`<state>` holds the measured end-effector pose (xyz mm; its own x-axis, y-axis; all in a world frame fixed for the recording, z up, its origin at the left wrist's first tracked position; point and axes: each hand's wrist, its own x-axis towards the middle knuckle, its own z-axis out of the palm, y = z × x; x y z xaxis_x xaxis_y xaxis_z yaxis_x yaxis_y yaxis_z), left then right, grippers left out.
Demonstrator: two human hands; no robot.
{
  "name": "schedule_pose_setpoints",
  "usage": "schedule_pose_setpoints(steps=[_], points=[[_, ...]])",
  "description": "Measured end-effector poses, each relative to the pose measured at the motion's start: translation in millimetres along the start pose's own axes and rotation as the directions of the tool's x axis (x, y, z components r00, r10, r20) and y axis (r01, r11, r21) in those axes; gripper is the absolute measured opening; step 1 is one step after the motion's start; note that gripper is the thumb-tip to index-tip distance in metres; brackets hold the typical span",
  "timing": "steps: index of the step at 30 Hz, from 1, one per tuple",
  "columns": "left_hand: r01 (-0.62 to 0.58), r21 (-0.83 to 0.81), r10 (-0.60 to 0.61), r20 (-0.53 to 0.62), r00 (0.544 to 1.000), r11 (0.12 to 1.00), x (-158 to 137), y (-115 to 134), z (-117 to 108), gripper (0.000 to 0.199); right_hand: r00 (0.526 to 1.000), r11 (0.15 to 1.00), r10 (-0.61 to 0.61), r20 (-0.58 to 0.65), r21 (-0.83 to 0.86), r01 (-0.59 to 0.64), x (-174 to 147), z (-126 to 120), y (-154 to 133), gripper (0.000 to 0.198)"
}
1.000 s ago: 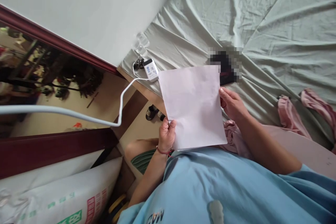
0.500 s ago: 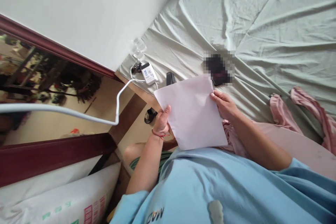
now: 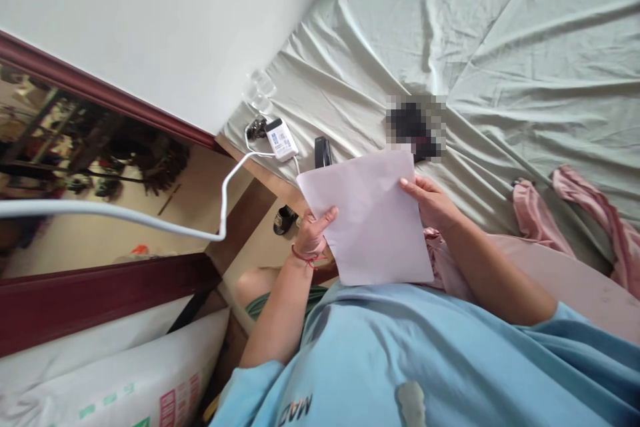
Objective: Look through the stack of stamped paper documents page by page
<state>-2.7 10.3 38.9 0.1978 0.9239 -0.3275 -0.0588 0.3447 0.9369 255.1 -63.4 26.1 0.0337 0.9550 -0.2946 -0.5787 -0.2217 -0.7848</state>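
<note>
Support: a bed-like surface under a pale grey-green sheet (image 3: 500, 7), creased throughout, with a wooden edge (image 3: 273, 175) exposed at the left. Along that edge lie clear plastic containers (image 3: 262, 87), a small dark bundle (image 3: 257, 127), a labelled white box (image 3: 282, 140) and a black object (image 3: 323, 152). Farther right — a dark item (image 3: 417, 127), obscured by pixelation. Pink fabric strips (image 3: 540, 223) lie at the near right. Floor (image 3: 249, 238): tan, bearing a dark shoe (image 3: 285, 221).
</note>
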Motion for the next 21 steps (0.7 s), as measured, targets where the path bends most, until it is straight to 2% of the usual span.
schedule_pose_setpoints(steps=[4,9,15,21], points=[[0.074,-0.006,-0.074,0.046,0.996,0.997,2,0,5,0.069,0.999,0.992,0.036,0.007,-0.123,-0.035,-1,-1,0,0.054],[0.008,-0.046,-0.005,0.076,0.997,0.999,16,10,4,0.056,0.999,0.978,0.051,-0.007,-0.201,-0.051,-4,-2,-1,0.056],[0.011,-0.147,0.020,0.205,0.979,0.989,47,31,-2,0.071,0.989,0.978,0.146,-0.021,-0.148,-0.148,2,-6,4,0.051],[0.018,-0.112,0.018,0.306,0.952,0.994,67,29,4,0.051,0.979,0.979,0.181,-0.090,-0.079,-0.188,10,-12,8,0.048]])
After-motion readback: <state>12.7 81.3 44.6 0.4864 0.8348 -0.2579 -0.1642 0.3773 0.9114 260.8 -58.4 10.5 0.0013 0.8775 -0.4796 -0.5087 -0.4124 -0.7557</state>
